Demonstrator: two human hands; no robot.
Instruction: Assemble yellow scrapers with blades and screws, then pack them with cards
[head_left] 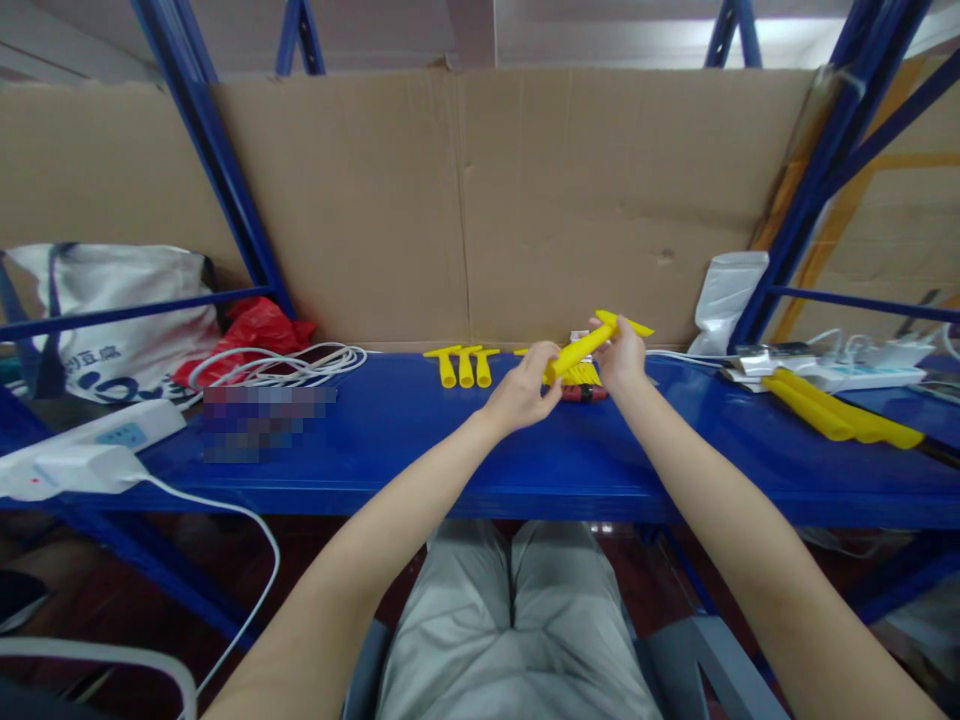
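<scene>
Both hands hold a yellow T-shaped piece with a tube-like stem [579, 354], tilted above the blue shelf. My left hand [527, 388] has its fingers closed around the lower, open end of the stem. At the upper end, by the crossbar, my right hand [621, 358] grips it. Three similar yellow T-shaped pieces [466, 368] lie side by side to the left of my hands. Behind and below the held piece is a red and black item [583, 394] with yellow parts over it, partly hidden by my hands; its kind is unclear.
Several yellow tubes [814, 408] lie at the right by a white power strip [862, 376]. Coiled white cable [300, 362], a red plastic bag [259, 335], a cloth bag [127, 320] and another power strip [142, 428] occupy the left. Cardboard [570, 200] backs the blue shelf [420, 450].
</scene>
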